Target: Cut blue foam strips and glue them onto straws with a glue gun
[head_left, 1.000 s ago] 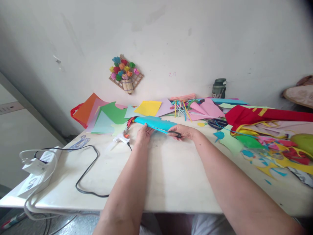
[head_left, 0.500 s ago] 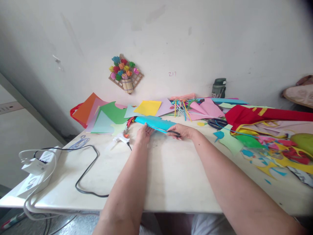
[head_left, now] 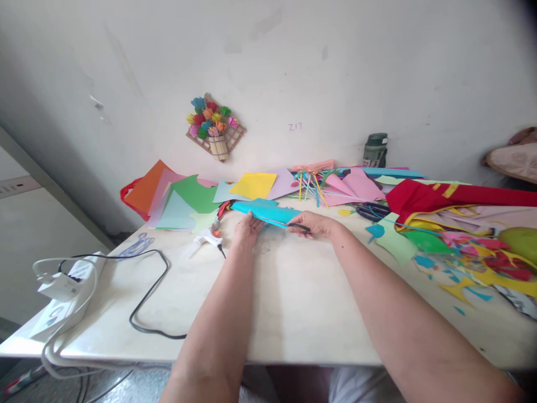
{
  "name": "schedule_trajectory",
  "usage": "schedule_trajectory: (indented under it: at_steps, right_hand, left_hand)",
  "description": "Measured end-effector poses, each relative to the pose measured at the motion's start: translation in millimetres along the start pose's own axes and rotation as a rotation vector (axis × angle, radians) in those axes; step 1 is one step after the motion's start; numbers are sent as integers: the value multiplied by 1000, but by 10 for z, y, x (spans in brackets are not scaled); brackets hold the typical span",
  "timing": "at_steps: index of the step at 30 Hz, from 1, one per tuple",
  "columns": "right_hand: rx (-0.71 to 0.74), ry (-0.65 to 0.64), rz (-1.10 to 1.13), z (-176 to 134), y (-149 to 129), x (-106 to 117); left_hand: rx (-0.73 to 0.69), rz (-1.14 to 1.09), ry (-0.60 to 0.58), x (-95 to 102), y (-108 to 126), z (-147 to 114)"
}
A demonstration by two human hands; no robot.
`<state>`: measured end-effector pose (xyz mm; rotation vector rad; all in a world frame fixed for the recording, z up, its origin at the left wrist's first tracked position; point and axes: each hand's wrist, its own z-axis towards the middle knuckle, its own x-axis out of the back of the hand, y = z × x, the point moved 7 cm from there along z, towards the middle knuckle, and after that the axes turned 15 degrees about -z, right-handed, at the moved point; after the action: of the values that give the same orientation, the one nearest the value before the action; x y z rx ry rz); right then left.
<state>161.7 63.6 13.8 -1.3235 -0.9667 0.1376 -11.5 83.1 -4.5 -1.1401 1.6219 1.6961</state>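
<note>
A sheet of bright blue paper [head_left: 271,210] is held above the table, slanting slightly down to the right. My left hand [head_left: 249,225] grips its near edge, the thumb on top and the fingers beneath. Wrapped round the black handles of a pair of scissors [head_left: 298,227], my right hand [head_left: 315,225] is at the paper's right end. The scissor blades lie along the near edge of the sheet, pointing left towards my left hand. How far apart the blades are is hard to make out.
A white glue gun [head_left: 208,239] with a black cord lies left of my hands. Coloured sheets [head_left: 188,193] line the wall. A power strip [head_left: 69,299] sits at the left edge. Paper scraps [head_left: 461,280], red cloth [head_left: 444,196] and a dark bottle [head_left: 375,150] are on the right.
Almost nothing differs. Both hands stay in place with the blue paper and scissors; the blades look very slightly shifted against the paper's near edge.
</note>
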Motion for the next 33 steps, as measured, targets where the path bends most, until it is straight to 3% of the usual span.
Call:
schedule_trajectory:
  at_steps: [12, 25, 33]
  right_hand:
    - [-49, -68, 28, -10, 22, -32]
    - [-96, -46, -6, 36, 89, -37]
    - [-41, -3, -37, 20, 20, -16]
  left_hand:
    - [-36, 24, -29, -4, 13, -4]
    - [15, 71, -72, -42, -28, -19]
    - [16, 51, -45, -35, -24, -27]
